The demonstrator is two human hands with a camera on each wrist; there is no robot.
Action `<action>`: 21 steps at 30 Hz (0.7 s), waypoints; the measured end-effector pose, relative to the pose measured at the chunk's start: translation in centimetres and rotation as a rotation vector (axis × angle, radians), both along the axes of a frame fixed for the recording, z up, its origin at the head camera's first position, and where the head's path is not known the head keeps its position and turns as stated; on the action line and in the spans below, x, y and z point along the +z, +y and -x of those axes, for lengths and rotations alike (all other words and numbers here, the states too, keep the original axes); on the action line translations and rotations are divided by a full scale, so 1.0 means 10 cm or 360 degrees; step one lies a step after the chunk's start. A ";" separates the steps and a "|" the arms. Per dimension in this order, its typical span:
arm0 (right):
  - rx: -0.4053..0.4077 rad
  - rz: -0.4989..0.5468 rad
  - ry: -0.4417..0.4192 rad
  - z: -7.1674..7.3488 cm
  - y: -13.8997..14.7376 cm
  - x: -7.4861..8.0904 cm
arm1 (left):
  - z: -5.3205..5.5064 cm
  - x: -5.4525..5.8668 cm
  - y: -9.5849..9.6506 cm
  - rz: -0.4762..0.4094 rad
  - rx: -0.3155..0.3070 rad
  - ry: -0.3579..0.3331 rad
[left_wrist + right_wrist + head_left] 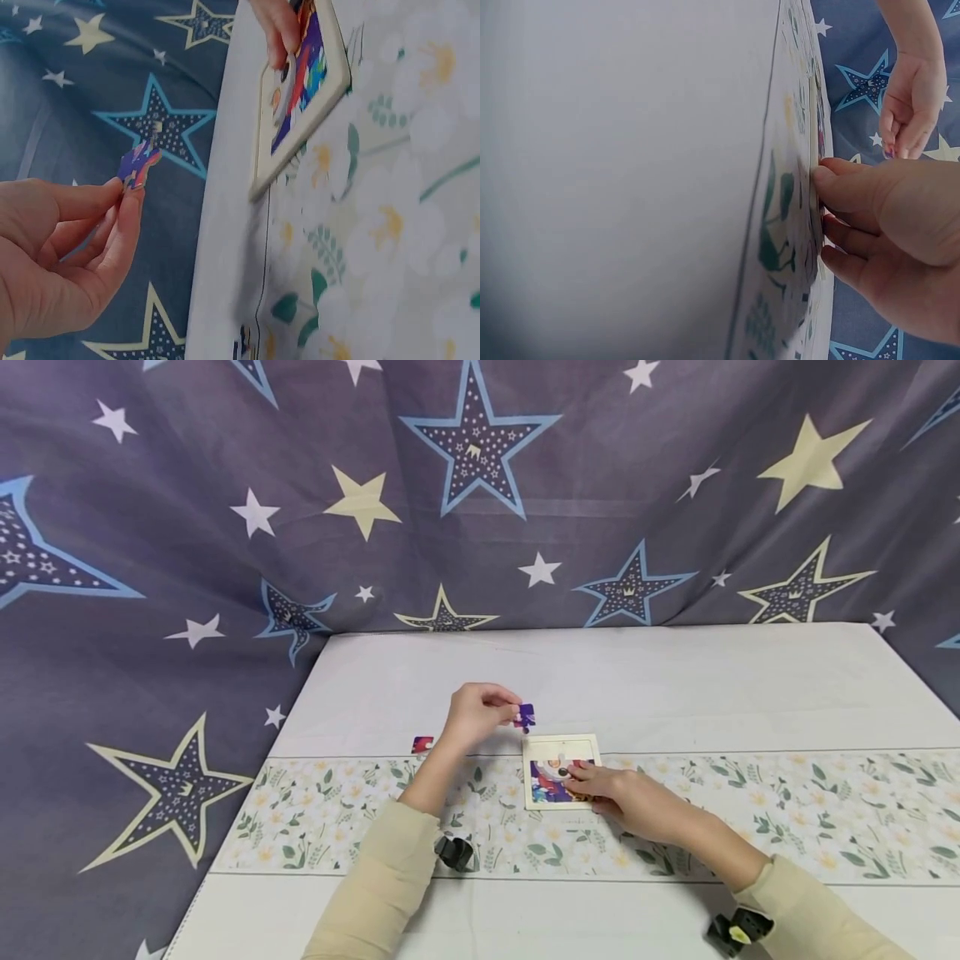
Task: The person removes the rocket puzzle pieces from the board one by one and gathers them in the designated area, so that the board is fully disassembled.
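My left hand (480,714) pinches a purple jigsaw piece (526,717) between thumb and fingertips, raised above the table by the far left corner of a puzzle board. In the left wrist view the piece (139,163) shows purple with red and white parts. The square board (530,802) has a cream frame and lies flat; colourful pieces fill its near part, while the far part shows bare cream. My right hand (626,797) rests its fingers on the pieces, with the thumb at the frame's near right edge. In the right wrist view the board is seen edge-on.
A loose red and purple puzzle piece (422,744) lies left of the board, beyond my left forearm. The white table (675,685) carries a floral band (322,818). A dark star-patterned curtain (600,485) hangs behind and at the left.
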State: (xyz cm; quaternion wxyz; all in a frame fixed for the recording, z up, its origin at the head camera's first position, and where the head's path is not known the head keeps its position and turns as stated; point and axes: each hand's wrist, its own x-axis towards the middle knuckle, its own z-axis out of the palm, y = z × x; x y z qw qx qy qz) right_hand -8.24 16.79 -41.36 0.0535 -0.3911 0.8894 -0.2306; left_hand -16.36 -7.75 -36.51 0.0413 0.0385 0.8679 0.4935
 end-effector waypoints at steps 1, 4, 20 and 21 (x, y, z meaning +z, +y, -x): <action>-0.0001 0.0000 0.0000 0.00 0.00 0.00 | 0.00 0.00 -0.01 0.0018 -0.0004 0.0002; 0.0000 -0.0001 0.0002 0.00 0.01 -0.01 | 0.00 -0.02 -0.05 0.0065 -0.0013 0.0002; -0.0015 -0.0016 0.0006 0.00 0.00 0.01 | 0.04 -0.24 -0.17 0.0369 -0.0014 -0.0018; -0.0017 -0.0018 0.0009 0.00 0.00 0.01 | 0.04 -0.25 -0.18 0.0380 -0.0010 -0.0022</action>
